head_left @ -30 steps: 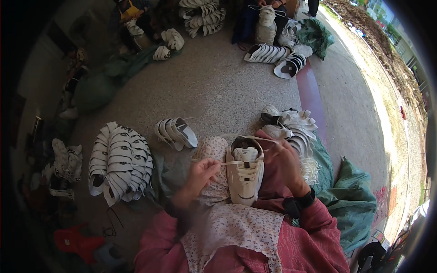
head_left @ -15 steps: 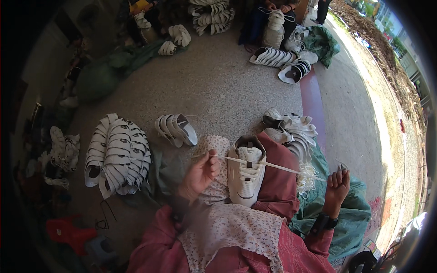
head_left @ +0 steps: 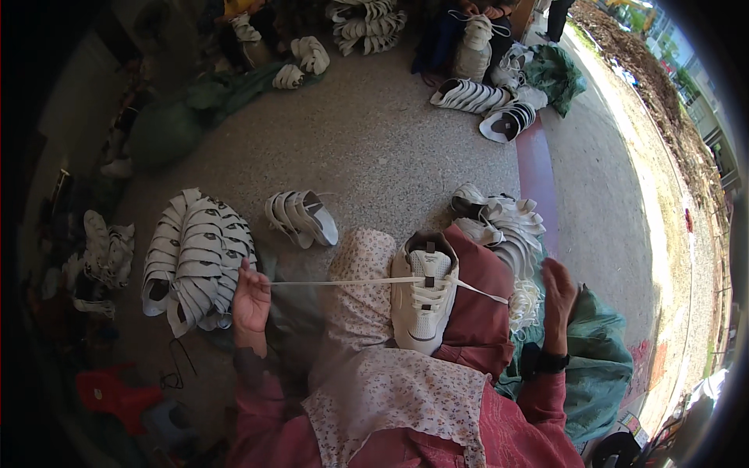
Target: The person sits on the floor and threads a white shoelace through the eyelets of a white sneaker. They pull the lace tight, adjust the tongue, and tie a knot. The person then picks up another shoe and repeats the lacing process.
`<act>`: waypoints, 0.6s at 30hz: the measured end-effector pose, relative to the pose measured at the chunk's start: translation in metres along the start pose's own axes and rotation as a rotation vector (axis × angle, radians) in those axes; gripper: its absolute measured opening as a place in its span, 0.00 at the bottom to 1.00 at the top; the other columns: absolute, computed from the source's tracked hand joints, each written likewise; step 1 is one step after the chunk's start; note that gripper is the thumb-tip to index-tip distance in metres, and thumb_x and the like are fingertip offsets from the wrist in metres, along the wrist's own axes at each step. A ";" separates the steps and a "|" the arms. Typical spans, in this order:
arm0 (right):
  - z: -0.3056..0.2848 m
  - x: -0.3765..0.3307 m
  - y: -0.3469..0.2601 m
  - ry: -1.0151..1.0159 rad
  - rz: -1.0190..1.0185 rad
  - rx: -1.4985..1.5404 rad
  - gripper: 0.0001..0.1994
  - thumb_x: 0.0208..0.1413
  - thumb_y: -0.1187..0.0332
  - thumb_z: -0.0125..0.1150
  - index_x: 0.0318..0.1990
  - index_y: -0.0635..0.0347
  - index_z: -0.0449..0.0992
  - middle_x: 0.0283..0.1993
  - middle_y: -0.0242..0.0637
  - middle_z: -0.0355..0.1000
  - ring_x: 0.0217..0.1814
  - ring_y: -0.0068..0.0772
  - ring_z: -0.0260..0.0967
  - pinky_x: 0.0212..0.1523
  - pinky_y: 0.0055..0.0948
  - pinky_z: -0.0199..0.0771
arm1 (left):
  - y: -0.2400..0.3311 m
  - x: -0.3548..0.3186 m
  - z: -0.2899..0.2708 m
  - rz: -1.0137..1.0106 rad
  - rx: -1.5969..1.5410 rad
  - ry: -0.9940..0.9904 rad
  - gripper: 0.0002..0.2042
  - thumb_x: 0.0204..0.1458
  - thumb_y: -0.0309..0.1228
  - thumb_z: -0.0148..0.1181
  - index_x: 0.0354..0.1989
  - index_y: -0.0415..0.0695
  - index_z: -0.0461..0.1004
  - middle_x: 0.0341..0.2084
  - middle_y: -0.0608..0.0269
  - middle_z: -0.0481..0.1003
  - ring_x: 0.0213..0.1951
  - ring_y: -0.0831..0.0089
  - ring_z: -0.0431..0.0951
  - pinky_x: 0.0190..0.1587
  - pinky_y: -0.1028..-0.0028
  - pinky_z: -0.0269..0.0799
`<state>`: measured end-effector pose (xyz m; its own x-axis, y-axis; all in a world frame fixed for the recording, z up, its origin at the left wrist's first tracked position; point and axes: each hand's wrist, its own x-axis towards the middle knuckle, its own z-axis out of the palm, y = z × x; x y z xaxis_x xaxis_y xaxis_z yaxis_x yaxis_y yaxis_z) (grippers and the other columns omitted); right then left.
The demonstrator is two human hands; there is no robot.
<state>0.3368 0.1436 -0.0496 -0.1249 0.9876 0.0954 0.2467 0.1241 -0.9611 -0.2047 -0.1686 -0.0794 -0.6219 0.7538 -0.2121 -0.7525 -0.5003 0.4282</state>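
Note:
A cream shoe upper [head_left: 421, 304] rests on my lap, its toe toward me, with a white shoelace [head_left: 335, 282] threaded through its top eyelets. Out to the left, my left hand [head_left: 251, 298] pinches one end of the lace and holds it taut. The other end falls short and loose over my right thigh. My right hand [head_left: 558, 300] is raised on the right, fingers extended, apart from the lace. Just left of that hand lies a bundle of white laces [head_left: 525, 304] on green cloth.
Nested stacks of white shoe uppers stand at left [head_left: 199, 261] and beyond my right knee [head_left: 511, 226]. A few uppers [head_left: 300, 218] lie ahead on the floor. At lower left is a red stool [head_left: 117, 394]. Another person's hands [head_left: 488, 11] work on a shoe at the far side.
My left hand has moved left, drawing out a longer stretch of lace. My right hand has released its end, which is now shorter, and its fingers have opened.

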 end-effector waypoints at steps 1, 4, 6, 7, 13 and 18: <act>0.030 -0.003 -0.018 -0.108 -0.032 -0.047 0.11 0.62 0.75 0.59 0.51 0.65 0.78 0.46 0.35 0.78 0.46 0.22 0.73 0.49 0.25 0.72 | 0.007 0.003 -0.002 -0.043 -0.044 -0.082 0.14 0.71 0.31 0.44 0.59 0.40 0.69 0.32 0.68 0.72 0.34 0.75 0.73 0.41 0.75 0.71; 0.108 -0.017 -0.076 -0.449 -0.349 -0.182 0.10 0.55 0.76 0.62 0.46 0.60 0.80 0.46 0.38 0.76 0.47 0.38 0.73 0.45 0.32 0.72 | 0.020 -0.001 0.010 -0.109 -0.202 -0.168 0.16 0.72 0.30 0.38 0.58 0.32 0.66 0.26 0.66 0.63 0.24 0.77 0.63 0.29 0.75 0.62; 0.147 -0.023 -0.086 -0.525 -0.599 -0.329 0.09 0.52 0.70 0.66 0.42 0.58 0.80 0.44 0.37 0.74 0.47 0.42 0.69 0.48 0.39 0.67 | 0.029 -0.008 0.007 -0.061 -0.103 -0.151 0.15 0.72 0.31 0.40 0.56 0.34 0.68 0.24 0.67 0.62 0.22 0.78 0.61 0.25 0.77 0.59; 0.160 -0.028 -0.092 -0.549 -0.605 -0.446 0.10 0.52 0.67 0.67 0.41 0.57 0.80 0.44 0.37 0.73 0.48 0.41 0.68 0.49 0.39 0.64 | 0.032 -0.010 0.005 -0.038 -0.056 -0.141 0.14 0.72 0.32 0.41 0.55 0.35 0.69 0.24 0.68 0.62 0.21 0.79 0.60 0.24 0.78 0.58; 0.194 -0.044 -0.094 -0.456 -0.636 -0.628 0.14 0.44 0.55 0.74 0.33 0.53 0.80 0.41 0.32 0.68 0.48 0.37 0.64 0.48 0.39 0.56 | -0.007 -0.020 0.072 -0.049 0.985 0.061 0.10 0.66 0.37 0.56 0.41 0.43 0.76 0.16 0.77 0.61 0.17 0.88 0.56 0.20 0.80 0.49; 0.198 -0.039 -0.072 -0.524 -0.641 -0.542 0.14 0.40 0.57 0.76 0.29 0.51 0.78 0.39 0.29 0.69 0.46 0.36 0.64 0.47 0.38 0.57 | -0.098 -0.008 0.115 -0.113 1.295 -0.291 0.09 0.63 0.32 0.57 0.35 0.41 0.80 0.18 0.77 0.65 0.21 0.87 0.62 0.25 0.82 0.56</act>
<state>0.1339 0.0769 -0.0353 -0.7657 0.5670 0.3037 0.3742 0.7767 -0.5067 -0.1011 -0.0761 -0.0189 -0.3796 0.9081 -0.1769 0.0518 0.2118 0.9759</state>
